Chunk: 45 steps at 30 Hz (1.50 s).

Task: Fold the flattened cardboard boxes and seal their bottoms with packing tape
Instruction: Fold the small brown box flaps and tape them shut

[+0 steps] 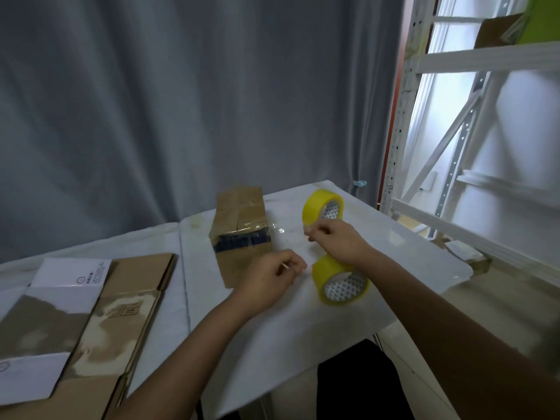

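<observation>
Pinching clear tape (295, 242), left hand (269, 278) and right hand (336, 242); labels unreadable.

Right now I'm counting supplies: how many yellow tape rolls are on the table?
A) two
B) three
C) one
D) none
A: one yellow tape roll stands beyond the hands, and a second roll lies nearer, partly behind the right hand.

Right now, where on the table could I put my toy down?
Bare white table lies right of the two yellow tape rolls, and more near the front edge, below the left hand. It is crowded between the taped box and the rolls, where both hands work, and on the left, where the flattened boxes lie.
</observation>
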{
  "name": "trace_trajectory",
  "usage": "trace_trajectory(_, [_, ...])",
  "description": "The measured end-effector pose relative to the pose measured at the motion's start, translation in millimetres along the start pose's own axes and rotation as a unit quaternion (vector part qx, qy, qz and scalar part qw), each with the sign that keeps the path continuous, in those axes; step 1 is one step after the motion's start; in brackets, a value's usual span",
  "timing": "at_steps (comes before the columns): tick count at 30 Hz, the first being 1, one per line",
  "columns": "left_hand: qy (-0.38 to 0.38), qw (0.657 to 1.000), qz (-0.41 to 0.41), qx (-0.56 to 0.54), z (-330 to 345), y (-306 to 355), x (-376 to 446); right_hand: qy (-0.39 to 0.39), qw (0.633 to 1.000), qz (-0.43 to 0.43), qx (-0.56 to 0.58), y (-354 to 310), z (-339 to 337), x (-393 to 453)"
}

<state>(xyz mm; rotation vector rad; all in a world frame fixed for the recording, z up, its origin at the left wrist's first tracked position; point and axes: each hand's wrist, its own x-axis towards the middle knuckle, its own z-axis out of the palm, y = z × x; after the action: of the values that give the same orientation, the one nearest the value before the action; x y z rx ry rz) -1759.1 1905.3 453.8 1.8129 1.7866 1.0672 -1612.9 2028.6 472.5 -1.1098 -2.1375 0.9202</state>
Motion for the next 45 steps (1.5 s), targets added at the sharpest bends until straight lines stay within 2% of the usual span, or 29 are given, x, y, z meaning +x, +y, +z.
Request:
trace_trajectory(3, [0.120, 0.979, 0.075, 0.148, -45, -1, 8, -0.021, 0.982, 0.062, 0.175, -19, 15, 11])
trace_trajectory(5, [0.169, 0.958, 0.089, 0.213, -71, -14, 19, -0.014, 0.973, 0.088, 0.211, -29, 26, 22])
trace_trajectory(7, [0.158, 0.950, 0.096, 0.253, -86, -30, 29, -0.012, 0.971, 0.104, 0.215, -39, 34, 30])
trace_trajectory(10, [0.122, 0.952, 0.097, 0.263, -89, -44, 35, -0.043, 0.937, 0.174, 0.301, -47, 42, 40])
trace_trajectory(12, [0.119, 0.955, 0.099, 0.253, -85, -48, 34, -0.059, 0.923, 0.211, 0.317, -48, 44, 41])
trace_trajectory(14, [0.119, 0.956, 0.108, 0.244, -81, -50, 33, -0.051, 0.925, 0.209, 0.313, -47, 47, 41])
trace_trajectory(19, [0.122, 0.956, 0.118, 0.237, -79, -53, 32, 0.011, 0.947, 0.134, 0.293, -40, 52, 41])
trace_trajectory(23, [0.106, 0.955, 0.136, 0.243, -81, -58, 29, 0.057, 0.980, 0.059, 0.180, -32, 54, 41])
trace_trajectory(27, [0.093, 0.955, 0.134, 0.248, -83, -57, 30, 0.055, 0.994, -0.001, 0.095, -31, 52, 41])
trace_trajectory(34, [0.089, 0.960, 0.128, 0.233, -84, -57, 33, 0.040, 0.999, -0.011, 0.024, -29, 58, 44])
trace_trajectory(45, [0.103, 0.955, 0.143, 0.237, -82, -60, 34, 0.068, 0.997, 0.032, 0.004, -31, 85, 41])
